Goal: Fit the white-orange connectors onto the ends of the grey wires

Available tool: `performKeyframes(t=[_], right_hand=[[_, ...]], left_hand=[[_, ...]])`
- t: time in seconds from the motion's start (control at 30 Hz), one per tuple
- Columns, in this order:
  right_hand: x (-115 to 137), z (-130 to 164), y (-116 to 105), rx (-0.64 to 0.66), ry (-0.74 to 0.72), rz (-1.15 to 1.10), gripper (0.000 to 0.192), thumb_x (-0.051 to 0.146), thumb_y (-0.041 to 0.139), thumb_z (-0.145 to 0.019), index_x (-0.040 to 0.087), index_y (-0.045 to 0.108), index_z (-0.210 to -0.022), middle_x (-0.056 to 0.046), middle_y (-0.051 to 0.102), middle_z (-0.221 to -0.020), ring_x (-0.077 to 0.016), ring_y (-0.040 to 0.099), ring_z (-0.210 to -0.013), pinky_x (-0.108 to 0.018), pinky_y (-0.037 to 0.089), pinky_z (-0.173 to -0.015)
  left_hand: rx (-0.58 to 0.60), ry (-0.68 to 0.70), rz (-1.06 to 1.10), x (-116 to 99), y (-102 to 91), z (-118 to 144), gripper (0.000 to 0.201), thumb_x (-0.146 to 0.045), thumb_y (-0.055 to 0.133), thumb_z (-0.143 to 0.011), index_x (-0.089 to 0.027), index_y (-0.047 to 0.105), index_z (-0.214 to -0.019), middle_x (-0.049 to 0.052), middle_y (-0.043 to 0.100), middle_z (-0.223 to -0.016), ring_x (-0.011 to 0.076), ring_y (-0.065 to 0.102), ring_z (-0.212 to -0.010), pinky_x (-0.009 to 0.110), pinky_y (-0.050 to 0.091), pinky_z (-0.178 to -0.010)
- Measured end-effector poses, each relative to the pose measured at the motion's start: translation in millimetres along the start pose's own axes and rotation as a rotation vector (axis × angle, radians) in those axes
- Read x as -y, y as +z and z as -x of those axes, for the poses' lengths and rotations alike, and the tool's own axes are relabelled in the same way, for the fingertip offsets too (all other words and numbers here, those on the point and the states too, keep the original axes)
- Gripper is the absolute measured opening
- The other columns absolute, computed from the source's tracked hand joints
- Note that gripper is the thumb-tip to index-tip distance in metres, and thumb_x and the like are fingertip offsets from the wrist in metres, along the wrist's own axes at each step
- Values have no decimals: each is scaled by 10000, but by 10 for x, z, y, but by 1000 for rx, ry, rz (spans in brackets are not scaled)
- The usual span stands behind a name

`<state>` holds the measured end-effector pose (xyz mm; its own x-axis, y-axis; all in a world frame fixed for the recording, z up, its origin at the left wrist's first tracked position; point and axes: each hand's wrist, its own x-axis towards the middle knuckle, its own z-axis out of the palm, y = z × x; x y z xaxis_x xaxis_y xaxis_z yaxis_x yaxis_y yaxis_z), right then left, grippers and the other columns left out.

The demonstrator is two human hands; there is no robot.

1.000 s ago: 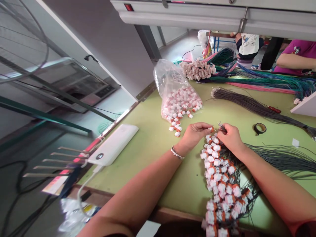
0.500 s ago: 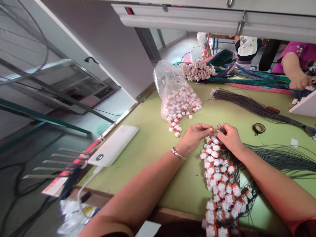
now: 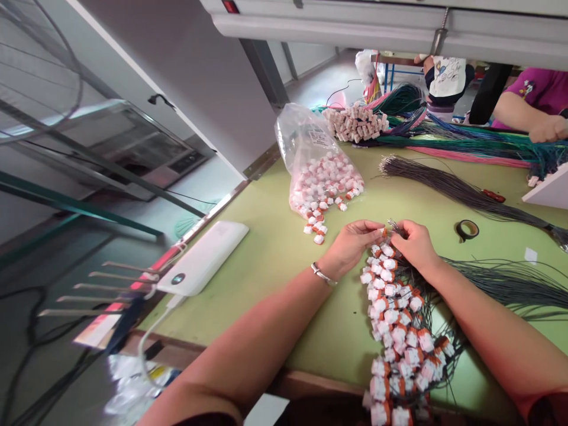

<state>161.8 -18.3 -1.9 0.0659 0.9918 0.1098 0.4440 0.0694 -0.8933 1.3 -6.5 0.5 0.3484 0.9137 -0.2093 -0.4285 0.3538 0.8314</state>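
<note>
Between the fingertips of my left hand point(image 3: 355, 245) is a small white-and-orange connector point(image 3: 383, 233), partly covered by the fingers. My right hand point(image 3: 415, 245) is closed on a bunch of thin dark wires point(image 3: 392, 225), whose metal tips stick out above the fingers. The two hands almost meet, with the connector facing the wire tips. Below them lies a long pile of connectors point(image 3: 393, 319) fitted on dark wires, running to the table's front edge. A clear plastic bag point(image 3: 306, 139) of loose connectors lies beyond my left hand, and several have spilled from its mouth.
A dark wire bundle point(image 3: 448, 189), a roll of black tape point(image 3: 466, 230) and a red-handled tool point(image 3: 493, 196) lie to the right. A white power bank point(image 3: 204, 257) with a cable sits at the left edge. Behind are coloured wires point(image 3: 461, 142) and a co-worker's hand point(image 3: 549, 128).
My hands stay close together with the same holds, with only slight finger movement. The view has tilted a little. The co-worker's hand at the right has shifted.
</note>
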Motion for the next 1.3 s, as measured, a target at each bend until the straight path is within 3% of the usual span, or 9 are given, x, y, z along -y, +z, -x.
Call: performKeyframes(t=[0.17, 0.37, 0.6, 1.0, 1.17, 1.3], right_hand=[[-9, -1, 13, 40, -39, 60, 122, 306, 519, -645, 189, 522, -613, 24, 511, -544, -117, 432, -530, -245, 344, -510], [-11, 13, 16, 25, -70, 150, 175, 310, 500, -666, 212, 413, -549, 50, 395, -494, -102, 337, -500, -248, 276, -481], [3, 9, 2, 15, -74, 156, 192, 328, 507, -683, 210, 420, -559, 46, 412, -508, -103, 348, -511, -250, 284, -495], [-26, 8, 24, 16, -72, 147, 164, 315, 517, -687, 211, 442, -584, 40, 439, -516, -107, 364, -505, -253, 299, -502], [-43, -30, -64, -21, -60, 23, 196, 362, 550, -731, 184, 571, -653, 22, 523, -562, -122, 446, -554, -257, 350, -554], [-33, -63, -94, -86, 108, -188, 263, 433, 582, -713, 175, 589, -661, 13, 539, -565, -122, 460, -532, -261, 355, -526]], left_hand=[[10, 15, -16, 24, 11, -20, 206, -187, 832, -591, -128, 705, -741, 19, 704, -719, 106, 636, -692, 266, 497, -755], [29, 56, -194, -17, -17, -29, 251, -233, 836, -583, -122, 718, -775, 30, 698, -718, 108, 615, -662, 255, 492, -686], [63, 13, -158, -14, -77, -38, 279, -253, 843, -574, -124, 715, -785, 40, 706, -746, 124, 633, -704, 276, 505, -737], [26, 3, -48, 74, 8, -45, 265, -236, 843, -551, -123, 700, -743, 27, 690, -699, 103, 609, -655, 255, 476, -700], [46, 90, -395, -36, -44, -36, 205, -266, 777, -634, -139, 706, -778, 45, 694, -739, 138, 608, -675, 289, 479, -699], [79, 199, -876, -168, -129, -31, 117, -239, 663, -730, -151, 719, -782, 72, 691, -802, 180, 612, -715, 314, 484, -703]])
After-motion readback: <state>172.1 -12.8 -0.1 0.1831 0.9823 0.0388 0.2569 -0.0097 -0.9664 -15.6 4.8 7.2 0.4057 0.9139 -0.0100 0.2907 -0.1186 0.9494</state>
